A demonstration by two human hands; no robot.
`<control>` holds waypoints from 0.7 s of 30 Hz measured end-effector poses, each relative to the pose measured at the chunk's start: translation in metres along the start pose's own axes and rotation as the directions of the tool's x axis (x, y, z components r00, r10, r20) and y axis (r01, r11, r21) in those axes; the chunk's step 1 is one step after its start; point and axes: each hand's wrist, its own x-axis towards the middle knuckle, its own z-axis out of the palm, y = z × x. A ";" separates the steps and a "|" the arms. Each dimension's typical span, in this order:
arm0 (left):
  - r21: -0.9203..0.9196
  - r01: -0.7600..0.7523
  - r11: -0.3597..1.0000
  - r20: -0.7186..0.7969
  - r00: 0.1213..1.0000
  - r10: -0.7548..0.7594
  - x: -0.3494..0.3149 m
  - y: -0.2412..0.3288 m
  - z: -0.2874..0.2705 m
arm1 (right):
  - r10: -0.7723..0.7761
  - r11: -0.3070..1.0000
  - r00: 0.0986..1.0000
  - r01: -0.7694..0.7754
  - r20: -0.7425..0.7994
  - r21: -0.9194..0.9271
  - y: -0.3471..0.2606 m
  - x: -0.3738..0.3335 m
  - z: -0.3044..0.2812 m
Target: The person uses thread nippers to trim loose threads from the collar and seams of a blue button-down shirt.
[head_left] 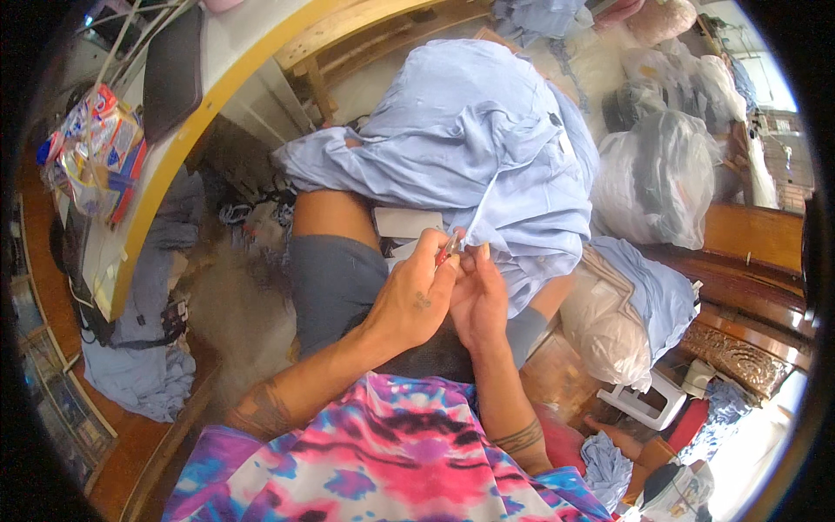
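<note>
A large light-blue cloth garment (470, 130) lies bunched over my lap and knees. My left hand (419, 291) is closed round small red-handled snips (447, 250), whose metal tip points up beside the cloth's edge. Close against it, my right hand (481, 296) pinches a narrow gathered end of the garment between thumb and fingers. The fingertips of both hands nearly meet, and the tip of the snips is partly hidden among them. A flat white rectangular piece (408, 223) rests on my lap just beyond my left hand.
On the left, a yellow-edged table (204, 130) bears a dark flat tray-like object (174, 74) and a colourful plastic package (100, 157). Blue cloth (139, 374) is heaped below. Stuffed plastic bags (657, 183) and a white stool (648, 402) stand on the right.
</note>
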 end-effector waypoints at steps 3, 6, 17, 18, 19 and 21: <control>-0.027 0.050 0.998 0.034 0.998 -0.049 0.005 0.002 0.002 | 0.072 0.995 0.996 -0.069 -0.045 0.065 -0.005 0.007 -0.001; -0.016 0.067 0.998 0.048 0.997 -0.066 0.008 0.003 0.003 | 0.066 0.998 0.993 -0.067 -0.097 -0.004 -0.003 0.012 -0.001; 0.212 -0.110 0.971 -0.048 0.991 0.123 0.003 -0.001 0.005 | -0.215 0.843 0.973 0.140 -0.086 -0.520 -0.006 0.010 -0.005; 0.226 -0.125 0.966 -0.054 0.989 0.140 0.002 -0.003 0.005 | -0.226 0.838 0.972 0.162 -0.062 -0.521 -0.008 0.010 -0.004; 0.154 -0.067 0.986 -0.040 0.996 0.074 0.001 -0.003 0.004 | -0.217 0.843 0.975 0.157 -0.057 -0.515 -0.008 0.010 -0.004; 0.013 0.054 0.998 0.002 0.999 -0.054 -0.001 0.002 0.003 | -0.202 0.851 0.978 0.150 -0.049 -0.504 -0.009 0.009 -0.005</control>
